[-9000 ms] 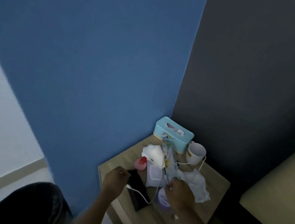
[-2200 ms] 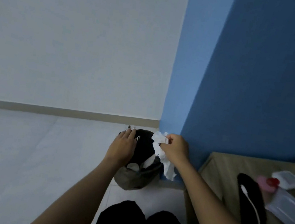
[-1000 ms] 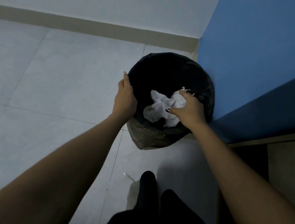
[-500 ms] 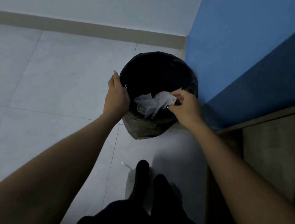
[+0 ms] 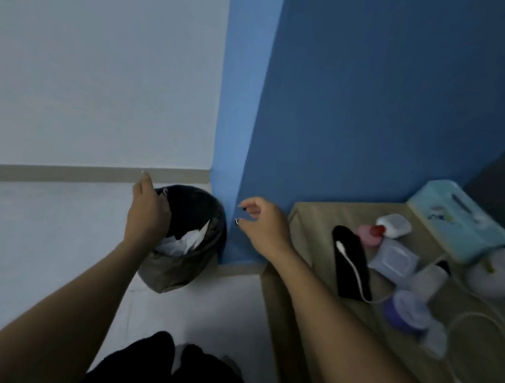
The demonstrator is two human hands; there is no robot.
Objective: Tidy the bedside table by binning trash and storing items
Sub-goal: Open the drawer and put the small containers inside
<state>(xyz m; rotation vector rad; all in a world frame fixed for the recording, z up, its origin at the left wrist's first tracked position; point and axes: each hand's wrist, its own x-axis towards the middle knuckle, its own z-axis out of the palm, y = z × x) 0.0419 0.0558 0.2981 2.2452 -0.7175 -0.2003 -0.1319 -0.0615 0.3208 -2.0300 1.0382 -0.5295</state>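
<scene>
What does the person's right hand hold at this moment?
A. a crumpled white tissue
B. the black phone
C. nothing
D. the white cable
C: the right hand hangs in front of the blue wall with loosely curled fingers and nothing between them, and the white tissue lies inside the black bin.

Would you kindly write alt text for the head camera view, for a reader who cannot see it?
The left hand rests at the rim of a black bin holding crumpled white tissue, while the empty right hand hovers between the bin and a cluttered wooden bedside table.
</scene>
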